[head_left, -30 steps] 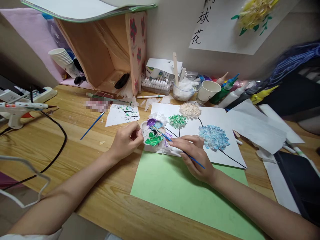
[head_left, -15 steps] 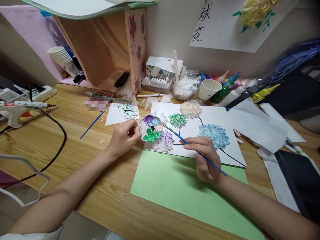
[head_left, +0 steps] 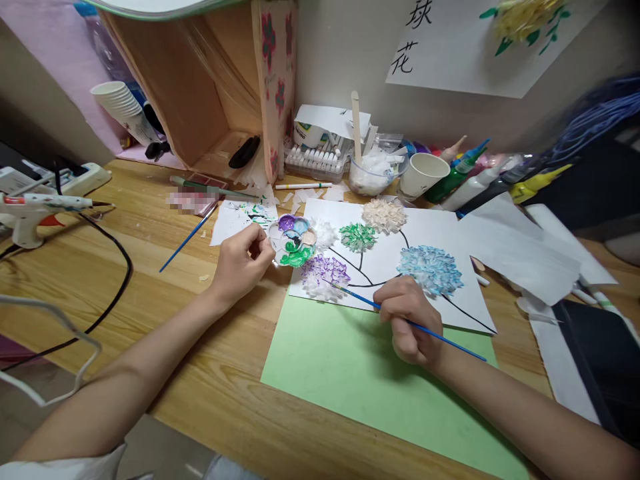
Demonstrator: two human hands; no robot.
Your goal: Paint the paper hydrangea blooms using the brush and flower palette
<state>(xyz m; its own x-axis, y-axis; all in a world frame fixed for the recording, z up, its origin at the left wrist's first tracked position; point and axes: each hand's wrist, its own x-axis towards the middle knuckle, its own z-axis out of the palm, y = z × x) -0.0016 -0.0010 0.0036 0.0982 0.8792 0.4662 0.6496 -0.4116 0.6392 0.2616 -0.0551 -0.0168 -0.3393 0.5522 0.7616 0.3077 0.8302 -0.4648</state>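
My left hand (head_left: 243,261) pinches the edge of a small round paint palette (head_left: 293,239) with purple, blue and green paint, held just above the white sheet's left corner. My right hand (head_left: 411,321) is closed round a thin blue paintbrush (head_left: 360,298); its tip touches the lower edge of the purple paper flower (head_left: 324,275). That flower sits on a white sheet (head_left: 425,230) with a green flower (head_left: 358,237), a cream flower (head_left: 383,215) and a blue flower (head_left: 430,268), all with black drawn stems. A green sheet (head_left: 350,380) lies under my right hand.
A glue gun (head_left: 37,210) and black cable (head_left: 117,280) lie at the left. A second blue brush (head_left: 186,238) rests on the wooden desk (head_left: 100,280). Paper cup (head_left: 423,175), paint bottles (head_left: 463,177), a tube tray (head_left: 315,162) and a wooden box (head_left: 210,100) line the back wall. Loose white papers (head_left: 520,250) lie right.
My right hand drew the brush off the palette and down to the purple flower. My left hand shifted the palette left and slightly up, uncovering that flower.
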